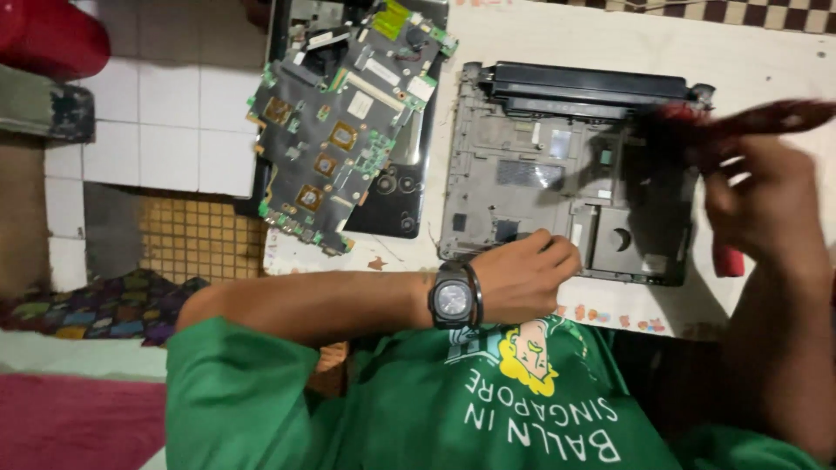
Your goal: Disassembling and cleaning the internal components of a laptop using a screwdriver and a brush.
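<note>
bare skin and a dark wristwatch (454, 298) mark the left hand (522, 277), which rests with its fingers curled together and pressed down on the near edge of the grey laptop base shell (557, 187); it grips nothing, only steadies the shell against the surface (522, 52). right hand (766, 204), blurred by motion, is clamped on the handle of a red-bristled brush (740, 122), whose long axis runs roughly left to right with the bristle end pointing toward the shell's far right corner, touching or just over it; exact contact cannot be told through the blur. laptop base shell lies directly ahead of the person, its long axis running left to right, with a black hinge bar (588, 87) along the far edge. the left hand sits at the near middle of the shell, the right hand at its right end, so both are on it. farther out to the left, a green motherboard (335, 130) lies tilted on top of a dark laptop cover (392, 196), well apart from both hands. beyond the surface edge, white floor tiles (165, 122) show.
</note>
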